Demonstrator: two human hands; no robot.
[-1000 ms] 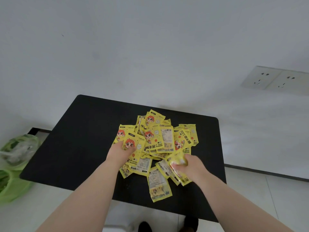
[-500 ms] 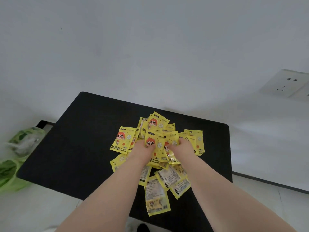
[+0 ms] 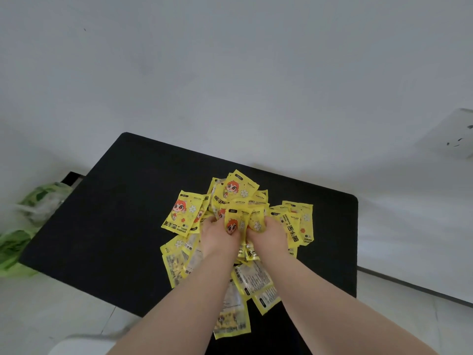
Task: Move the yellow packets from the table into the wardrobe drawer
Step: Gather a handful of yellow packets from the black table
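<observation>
A heap of several yellow hand-warmer packets (image 3: 183,213) lies on the right half of a small black table (image 3: 115,226). My left hand (image 3: 217,237) and my right hand (image 3: 268,233) are side by side in the middle of the heap, fingers curled into it and closed on a bunch of packets (image 3: 236,221) pinched between them. More packets stick out below my wrists towards the near edge, one (image 3: 231,316) lying lowest. No wardrobe or drawer is in view.
The table stands against a white wall, with a wall socket (image 3: 458,134) at the right. Green plastic bags (image 3: 28,226) lie on the pale tiled floor left of the table. A blurred white object (image 3: 84,344) sits at the bottom edge.
Both hands moved from the near side of the heap into its middle and closed together on a bunch of packets. The view shifted slightly, so the table sits further right.
</observation>
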